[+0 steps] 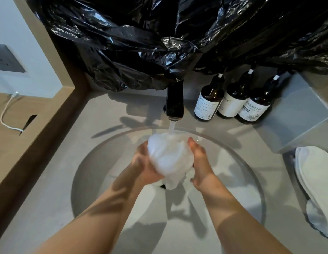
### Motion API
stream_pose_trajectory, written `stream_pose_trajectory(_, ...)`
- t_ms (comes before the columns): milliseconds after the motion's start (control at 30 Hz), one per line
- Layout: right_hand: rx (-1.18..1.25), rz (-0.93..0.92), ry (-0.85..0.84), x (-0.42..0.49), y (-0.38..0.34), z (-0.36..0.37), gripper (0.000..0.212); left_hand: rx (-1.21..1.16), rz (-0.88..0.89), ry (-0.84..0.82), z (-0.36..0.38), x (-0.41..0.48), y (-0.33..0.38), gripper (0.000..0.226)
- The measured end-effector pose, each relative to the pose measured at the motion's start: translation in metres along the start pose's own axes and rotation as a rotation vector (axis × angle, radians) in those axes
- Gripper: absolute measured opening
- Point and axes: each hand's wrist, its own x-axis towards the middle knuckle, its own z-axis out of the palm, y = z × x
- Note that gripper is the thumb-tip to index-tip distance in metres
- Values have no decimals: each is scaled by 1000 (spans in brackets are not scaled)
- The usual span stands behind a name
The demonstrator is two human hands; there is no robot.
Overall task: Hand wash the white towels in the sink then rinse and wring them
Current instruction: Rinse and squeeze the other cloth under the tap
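A white cable (5,114) trails off the wooden ledge at far left, beside the grey counter (49,189) that carries the round sink (89,171). Over the basin, the left hand (144,165) cups a bunched white towel (168,154) from below and from its left side, fingers curled round the wad. The right hand (199,162) closes in on the opposite flank, fingertips pointing up toward the spout. The towel sits squarely between the two hands, touching both. Its long axis runs from the faucet end down toward the wrists, with a loose tail hanging over the drain. Water (172,127) from the black faucet (174,101) lands on the wad's far tip. With neither hand nearer than the other, a wringing twist would likely have to run along that far-to-near axis. Three brown pump bottles (233,101) stand right of the faucet, and more folded towels (317,180) lie on the counter at far right, well apart from the basin.
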Motion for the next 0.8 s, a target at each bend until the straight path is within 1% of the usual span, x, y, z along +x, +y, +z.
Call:
stream_pose_trajectory(33, 68, 83, -97, 0, 5, 0, 53, 26, -26, -11, -1, 0, -1, 35)
stream_pose_trajectory(67, 161, 127, -212, -1, 7, 1, 59, 32, -61, -33, -3, 1, -1, 48)
stream_pose_trajectory(100, 255, 152, -305, -3, 7, 3, 60, 53, -97, -44, -4, 1, -1, 58)
stream_pose_trajectory(133, 307, 169, -337, -3, 6, 3, 59, 96, -111, -59, -6, 5, 1, 64)
stream_pose_trajectory(167, 304, 170, -321, -3, 7, 5, 56, 139, -143, -15, -9, 11, 4, 70)
stream_pose_trajectory(233, 229, 72, -218, -2, 16, 13, 46, 223, -182, 51, -9, 17, 11, 80)
stream_pose_trajectory(267, 191, -19, -159, -2, 22, 16, 43, 267, -196, 60, -9, 18, 14, 80)
stream_pose_trajectory(300, 153, -90, -117, -2, 25, 18, 42, 296, -209, 80, -10, 21, 16, 74)
stream_pose_trajectory(333, 128, -129, -103, -2, 27, 20, 37, 294, -207, 105, -12, 21, 18, 63)
stream_pose_trajectory(400, 114, -159, -148, -5, 21, 20, 25, 238, -144, 65, -19, 18, 25, 39)
stream_pose_trajectory(433, 107, -177, -169, -5, 18, 20, 23, 216, -122, 5, -25, 16, 28, 40)
stream_pose_trajectory(500, 111, -239, -208, 0, 15, 20, 26, 225, -163, -80, -31, 16, 31, 59)
stream_pose_trajectory(567, 81, -271, -279, -2, 14, 27, 33, 223, -208, -43, -27, 22, 26, 72)
stream_pose_trajectory(633, -99, -317, -344, -8, 17, 36, 47, 145, -155, 64, -18, 26, 17, 69)
stream_pose_trajectory(667, -222, -347, -343, -12, 19, 41, 52, 123, -118, 81, -16, 29, 12, 66)
stream_pose_trajectory(700, -319, -376, -297, -14, 21, 45, 54, 93, -92, 59, -13, 30, 7, 63)
stream_pose_trajectory(767, -476, -395, -63, -14, 22, 48, 52, -29, -116, 12, -8, 27, -3, 57)
stream_pose_trajectory(800, -530, -387, 57, -13, 21, 48, 49, -69, -117, 18, -7, 27, -9, 51)
